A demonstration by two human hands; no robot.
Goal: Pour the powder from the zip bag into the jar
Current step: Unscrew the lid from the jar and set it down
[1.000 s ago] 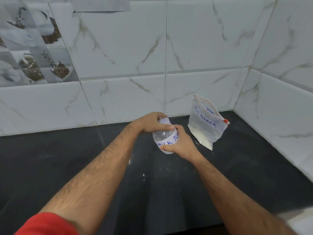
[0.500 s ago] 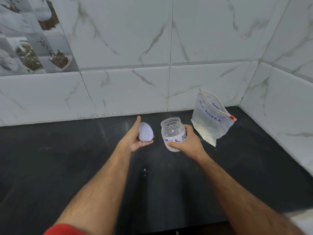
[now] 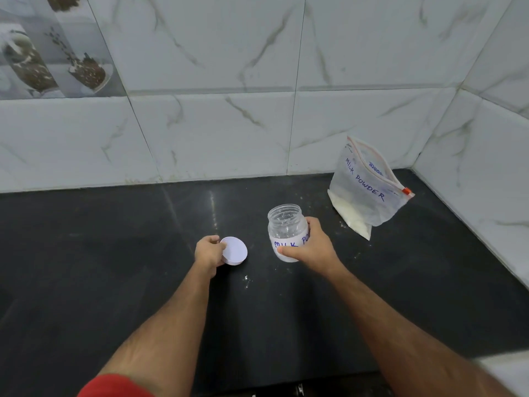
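Two hands are busy on the dark surface (image 3: pixel 114 267) and the pour itself is not yet begun, as far as I can judge! The right hand (image 3: pixel 310 247) has its fingers (image 3: pixel 286 250) wrapped round the lower body of the jar (image 3: pixel 286 227), which stands upright on the surface with its mouth open and bare, a handwritten label showing between the knuckles, and the inside looks close to empty. Over on the other side, the left hand (image 3: pixel 209 252) has its fingers curled on the edge of the white lid (image 3: pixel 234 250), which sits low at the surface just beside the jar; whether it is fully set down I cannot tell. Now look at the zip bag (image 3: pixel 369 190): it leans near the back corner by the tiled wall (image 3: pixel 229 124), beyond the jar and to its right, apart from both hands, with pale powder (image 3: pixel 347 212) settled in its lower end. Its long axis tilts, zipper edge up and running toward the orange slider (image 3: pixel 407 191) on the right. That is the relation that matters, because the bag lies on the right hand's side, clearly nearer to it than to the left, yet that hand is occupied steadying the jar, so the left would have to cross over, or the grips must swap
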